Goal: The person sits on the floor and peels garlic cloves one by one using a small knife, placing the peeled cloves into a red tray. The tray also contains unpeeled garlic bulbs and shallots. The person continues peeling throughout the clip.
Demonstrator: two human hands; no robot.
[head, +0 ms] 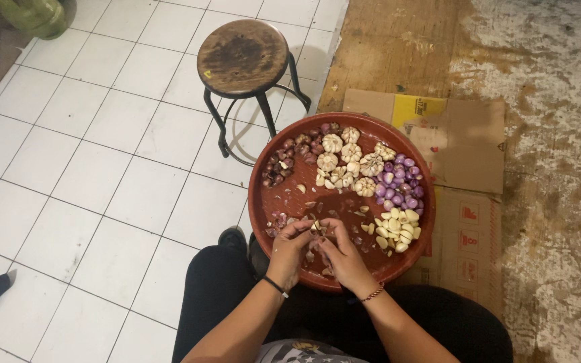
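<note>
1. I see both hands meeting over the near rim of a round red tray (272, 202). The left hand (289, 250) and right hand (345, 259) pinch one small garlic clove (316, 227) between their fingertips, fingers curled narrow around it.
2. Just right of the right hand, touching nothing but the tray, lies a heap of peeled pale cloves (397, 230).
3. Beyond that heap sit peeled purple shallots (398, 185).
4. Straight ahead of the hands, whole garlic bulbs (344, 161) cluster mid-tray; unpeeled dark shallots (284, 165) lie ahead and left.
5. Loose skins scatter around the fingertips.
6. Flattened cardboard (465, 144) lies under the tray's right side, on the floor.
7. Well ahead of the left hand stands a round wooden stool (242, 57) on white tiles.
</note>
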